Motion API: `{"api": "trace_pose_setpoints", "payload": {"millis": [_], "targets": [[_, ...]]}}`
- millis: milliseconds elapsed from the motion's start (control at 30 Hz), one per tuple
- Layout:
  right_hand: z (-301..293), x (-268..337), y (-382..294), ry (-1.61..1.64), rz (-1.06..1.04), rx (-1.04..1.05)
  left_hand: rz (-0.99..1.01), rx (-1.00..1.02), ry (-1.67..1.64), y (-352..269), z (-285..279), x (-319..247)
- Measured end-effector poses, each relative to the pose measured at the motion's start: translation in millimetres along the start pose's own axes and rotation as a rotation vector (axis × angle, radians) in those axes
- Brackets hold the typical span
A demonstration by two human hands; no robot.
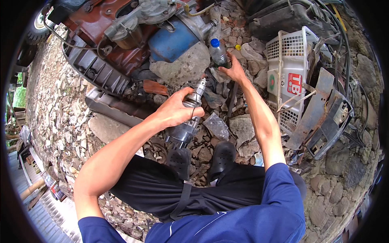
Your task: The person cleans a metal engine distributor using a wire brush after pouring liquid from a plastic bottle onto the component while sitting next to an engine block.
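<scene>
My left hand (179, 109) is closed around the metal shaft of an engine distributor (196, 95), its black cap (182, 132) pointing down toward my feet. My right hand (234, 69) reaches to a clear plastic bottle (218, 54) with a blue cap, thumb and fingers at its lower side; whether they grip it, I cannot tell. The bottle stands beside a large grey stone (185, 65). Behind that stone is a blue oil filter (171, 39) on a red engine block (91, 18). A clear plastic bag (217, 125) lies on the stones in front of me.
On the right, a white plastic basket (284, 77) stands with rusty metal plates (316, 106) against it. A black plastic case (279, 19) lies at the upper right. A metal engine cover (112, 106) and a broken brick (155, 87) lie left of the distributor. Rubble surrounds my clogs (223, 156).
</scene>
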State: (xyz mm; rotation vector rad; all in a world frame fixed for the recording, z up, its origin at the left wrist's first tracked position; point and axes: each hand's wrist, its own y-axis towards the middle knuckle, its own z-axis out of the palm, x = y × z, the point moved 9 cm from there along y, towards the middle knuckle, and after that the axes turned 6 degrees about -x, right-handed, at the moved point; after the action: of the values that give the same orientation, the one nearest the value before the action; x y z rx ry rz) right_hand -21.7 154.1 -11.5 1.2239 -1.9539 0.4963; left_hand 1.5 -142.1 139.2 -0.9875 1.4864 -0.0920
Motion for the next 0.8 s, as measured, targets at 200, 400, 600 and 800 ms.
{"api": "trace_pose_setpoints", "payload": {"millis": [200, 400, 600, 800], "targets": [[-66, -31, -37, -0.235, 0.363, -0.363, 0.021, -0.028, 0.006, 5, -4, 6], [-6, -80, -129, -0.553, 0.588, 0.305, 0.029, -0.016, -0.031, 4, -5, -4], [-6, -97, -158, -0.476, 0.655, 0.105, 0.188, 0.016, -0.204, -2, -2, -25], [-65, -75, -202, 0.060, 0.976, -0.259, 0.346, 0.113, -0.481, -9, -2, -38]]}}
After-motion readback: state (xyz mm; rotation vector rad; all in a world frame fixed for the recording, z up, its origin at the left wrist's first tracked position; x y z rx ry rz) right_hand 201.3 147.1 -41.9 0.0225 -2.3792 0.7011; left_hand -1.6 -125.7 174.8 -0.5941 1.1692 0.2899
